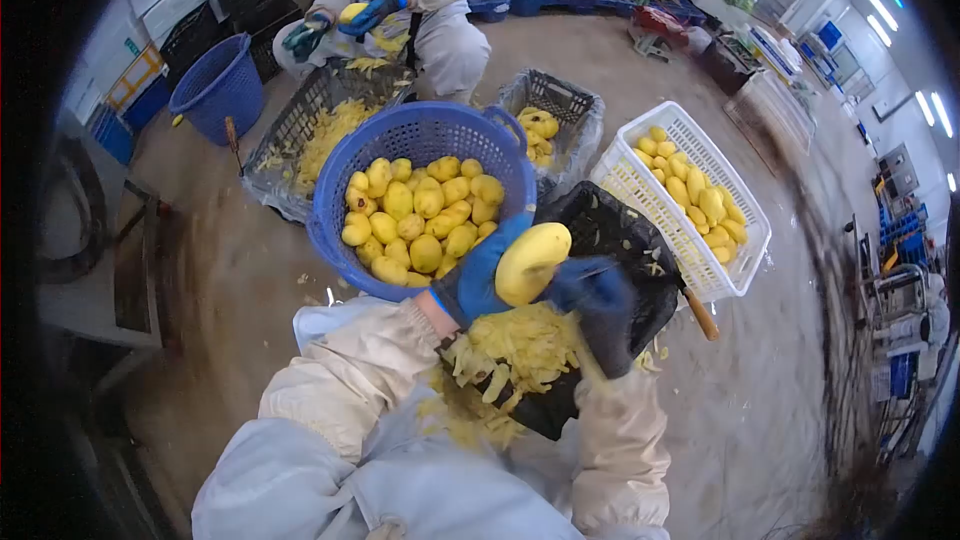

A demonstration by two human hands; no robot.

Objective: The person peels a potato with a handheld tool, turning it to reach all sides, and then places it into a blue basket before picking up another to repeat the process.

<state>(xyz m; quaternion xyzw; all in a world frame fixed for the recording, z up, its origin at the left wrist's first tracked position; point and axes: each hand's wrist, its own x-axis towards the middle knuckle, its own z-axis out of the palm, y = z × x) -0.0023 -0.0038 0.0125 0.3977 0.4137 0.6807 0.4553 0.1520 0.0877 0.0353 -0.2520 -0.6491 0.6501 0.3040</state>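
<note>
My left hand point(485, 275), in a blue glove, is closed round a smooth yellow potato point(530, 262), held upright. Close by on the right, my right hand point(592, 305) in a dark blue glove is smeared by motion; its fingers look curled. A pale blurred strip point(592, 358) shows below that hand, but I cannot make out what it is. Under both hands a heap of yellow peelings point(515, 350) lies on the near part of a black-lined crate point(625, 240). Just beyond my left hand stands a blue basket point(335, 200) of yellow potatoes.
A white crate point(745, 265) of yellow potatoes stands at right, near a wooden handle point(702, 318). Opposite, a co-worker point(445, 35) in gloves holds a potato over a lined crate point(285, 155) of peelings. Another blue basket point(220, 95) stands at left.
</note>
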